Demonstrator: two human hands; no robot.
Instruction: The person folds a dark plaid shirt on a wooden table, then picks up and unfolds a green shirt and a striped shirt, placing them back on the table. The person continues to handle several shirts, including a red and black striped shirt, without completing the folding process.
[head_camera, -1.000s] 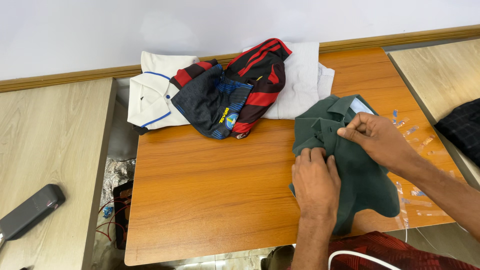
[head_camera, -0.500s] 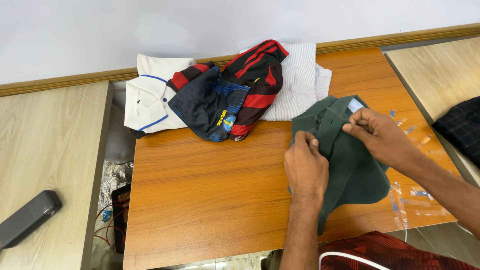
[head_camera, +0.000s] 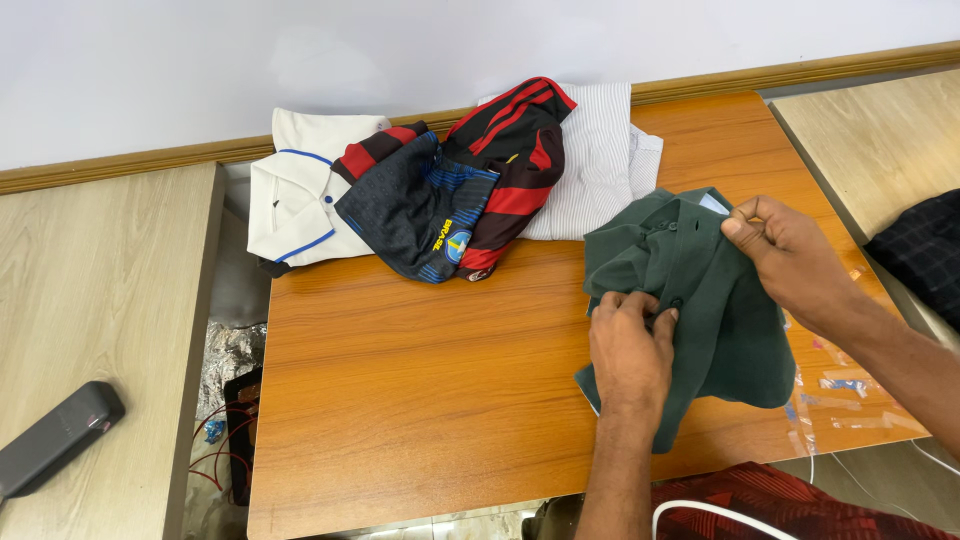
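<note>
A dark green polo shirt (head_camera: 715, 310) lies rumpled on the right part of the orange table (head_camera: 420, 400), a pale label at its collar. The left hand (head_camera: 630, 350) pinches its button placket; the right hand (head_camera: 790, 255) grips the collar. Bits of clear tape (head_camera: 835, 385) stick just right of it.

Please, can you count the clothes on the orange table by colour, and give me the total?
Green: 1, the green polo shirt, held by the left hand and the right hand
White: 2, the white polo shirt and the white ribbed garment
Red and black striped: 1, the striped jersey
Dark blue: 1, the dark blue jersey
Total: 5
</note>
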